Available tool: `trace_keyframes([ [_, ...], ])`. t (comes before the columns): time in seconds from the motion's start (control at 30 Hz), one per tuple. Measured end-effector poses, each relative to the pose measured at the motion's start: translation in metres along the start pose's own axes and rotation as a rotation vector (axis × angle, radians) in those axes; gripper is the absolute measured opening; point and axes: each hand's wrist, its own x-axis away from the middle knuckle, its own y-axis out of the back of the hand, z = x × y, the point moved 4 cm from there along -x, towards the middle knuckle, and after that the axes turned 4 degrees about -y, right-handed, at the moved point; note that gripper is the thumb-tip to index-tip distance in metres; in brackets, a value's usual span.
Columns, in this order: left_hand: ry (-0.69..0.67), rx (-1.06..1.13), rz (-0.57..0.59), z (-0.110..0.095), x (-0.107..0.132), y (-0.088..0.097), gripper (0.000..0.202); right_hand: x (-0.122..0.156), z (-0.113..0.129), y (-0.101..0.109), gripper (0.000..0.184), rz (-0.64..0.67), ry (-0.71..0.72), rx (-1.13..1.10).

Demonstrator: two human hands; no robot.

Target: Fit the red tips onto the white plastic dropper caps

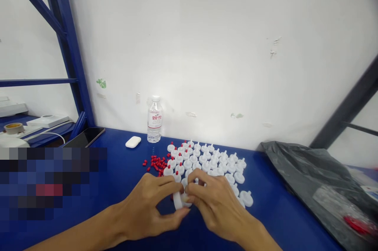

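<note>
My left hand (153, 205) grips a white round plastic piece (177, 200) by its rim, tilted on edge between thumb and fingers. My right hand (211, 200) is closed in a pinch against the inner side of the same piece. Its fingertips hide whatever small thing may be between them. Just beyond my hands stand many white round plastic pieces with stems (218, 160), in rough rows. Those on the left carry red caps (180, 165) on their stems, while the others have bare white stems. A loose pile of small red caps (158, 163) lies left of them.
A water bottle (155, 119) stands by the wall, with a white rounded case (133, 142) to its left. Farther left lies a phone (87, 137) near the blue metal frame (66, 42). A dark plastic bag (295, 172) covers the right side of the blue table (265, 211).
</note>
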Motion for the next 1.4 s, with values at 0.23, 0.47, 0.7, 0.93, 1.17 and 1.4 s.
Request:
trace_keyframes([
  [0.23,0.44,0.627,0.117,0.01,-0.002,-0.012,0.033,-0.002,0.004,0.008,0.028,-0.138,-0.044,-0.261],
  [0.47,0.716,1.279,0.178,0.009,0.007,-0.032,0.05,-0.003,0.005,0.002,0.032,-0.211,-0.03,-0.274],
  [0.7,1.069,1.718,0.234,0.013,0.02,-0.053,0.04,-0.003,0.01,-0.004,0.028,-0.244,0.018,-0.209],
  [0.93,0.903,1.742,0.295,0.021,0.018,-0.037,0.059,0.009,-0.04,0.055,0.021,-0.596,-0.134,-0.013],
  [1.17,0.382,0.627,0.25,-0.002,0.006,-0.016,0.025,0.012,-0.062,0.066,0.022,-0.677,-0.282,0.116],
  [1.4,0.167,0.306,0.455,-0.02,0.015,-0.031,0.029,0.003,-0.036,0.023,0.03,-0.399,-0.07,0.167],
])
